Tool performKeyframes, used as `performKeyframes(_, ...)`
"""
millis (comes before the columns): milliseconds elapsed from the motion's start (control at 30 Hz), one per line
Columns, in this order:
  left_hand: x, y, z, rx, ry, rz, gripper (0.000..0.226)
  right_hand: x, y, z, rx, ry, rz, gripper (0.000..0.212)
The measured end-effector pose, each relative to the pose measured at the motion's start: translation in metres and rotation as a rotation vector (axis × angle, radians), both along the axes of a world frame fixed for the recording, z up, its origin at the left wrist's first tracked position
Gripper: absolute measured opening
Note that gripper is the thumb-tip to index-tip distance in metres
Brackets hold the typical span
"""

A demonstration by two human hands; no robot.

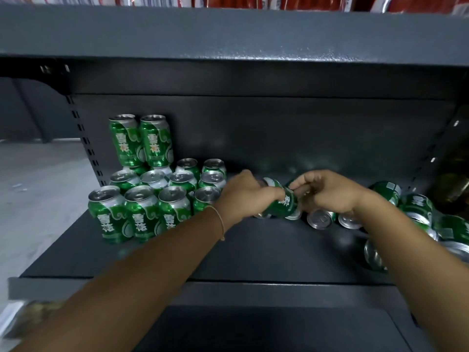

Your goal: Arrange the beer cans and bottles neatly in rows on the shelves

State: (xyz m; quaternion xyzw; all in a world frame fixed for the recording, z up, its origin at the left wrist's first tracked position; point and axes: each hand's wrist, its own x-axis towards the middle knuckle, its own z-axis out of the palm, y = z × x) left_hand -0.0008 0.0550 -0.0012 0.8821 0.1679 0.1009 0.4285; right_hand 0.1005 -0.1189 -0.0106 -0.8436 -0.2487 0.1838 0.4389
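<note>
Dark grey shelf [253, 252], upright green cans [142, 212] left, toppled cans [416, 212] right

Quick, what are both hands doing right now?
Left hand: grips a tilted green can.
Right hand: fingers pinch that same can.

Your left hand [245, 196] and right hand [327, 191] both grip one tilted green beer can [281, 203] over the dark shelf [253, 252]. Upright cans [142, 212] stand in rows at left; toppled cans [416, 214] lie at right.
</note>
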Motion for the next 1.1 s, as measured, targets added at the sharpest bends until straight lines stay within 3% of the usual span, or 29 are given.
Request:
performKeyframes(100, 0.005, 0.014, 0.021, -0.001, -0.052, -0.012, 0.057, -0.008, 0.001, 0.012, 0.024, -0.140, 0.079, 0.052)
performKeyframes(233, 0.002, 0.028, 0.045, 0.008, -0.097, -0.081, 0.019, -0.025, 0.022, 0.024, 0.131, -0.262, 0.064, 0.053)
performKeyframes(267, 0.001, 0.032, 0.049, 0.002, -0.103, -0.093, 0.019, -0.028, 0.027, 0.027, 0.152, -0.274, 0.066, 0.053)
performKeyframes(467, 0.004, 0.057, 0.058, -0.076, -0.173, -0.118, 0.033, -0.036, 0.062, 0.034, 0.315, -0.220, 0.053, 0.050)
performKeyframes(600, 0.001, 0.076, 0.059, -0.143, -0.260, -0.083, 0.065, -0.041, 0.086, 0.035, 0.476, -0.119, 0.010, 0.052)
performKeyframes(767, -0.015, 0.106, 0.060, -0.427, -0.359, -0.044, 0.026, -0.040, 0.117, 0.030, 0.506, -0.074, -0.084, 0.064)
performKeyframes(833, -0.027, 0.121, 0.055, -0.274, -0.393, 0.018, 0.010, -0.037, 0.130, 0.029, 0.511, -0.089, -0.113, 0.059)
performKeyframes(1000, -0.058, 0.147, 0.031, 0.424, -0.277, -0.077, 0.032, -0.025, 0.166, 0.031, 0.491, -0.165, -0.135, 0.061)
performKeyframes(1100, -0.066, 0.159, 0.017, 0.607, -0.217, -0.104, 0.030, -0.021, 0.190, 0.033, 0.478, -0.187, -0.140, 0.061)
